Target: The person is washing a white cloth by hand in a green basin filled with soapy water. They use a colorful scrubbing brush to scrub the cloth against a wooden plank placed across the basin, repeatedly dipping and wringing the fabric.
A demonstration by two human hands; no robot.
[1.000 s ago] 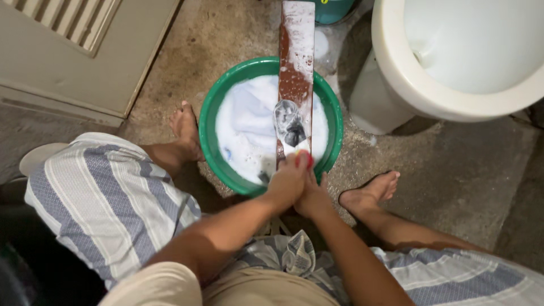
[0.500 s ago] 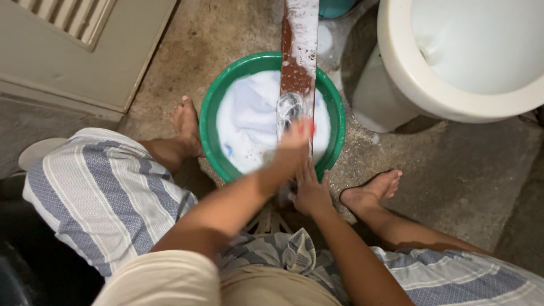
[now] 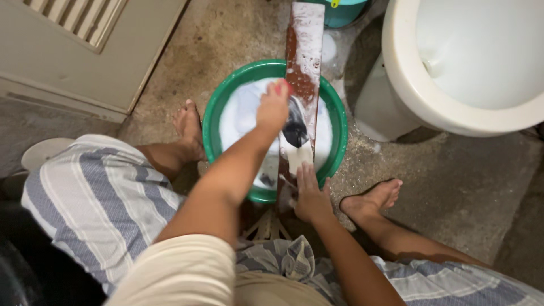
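The left hand (image 3: 272, 107) is closed around a small red scrubber (image 3: 281, 87) and presses it on a wet, dark cloth (image 3: 296, 129). The cloth lies on a long wooden board (image 3: 305, 45) across a green basin (image 3: 334, 113) of soapy water. At 6 o'clock from the cloth, the right hand (image 3: 309, 195) lies flat and open, holding the board's near end. A white toilet (image 3: 408, 90) stands at 3 o'clock from the basin.

Green basin (image 3: 211, 122), brown board (image 3: 304, 34), blue-white striped shorts (image 3: 96, 192).
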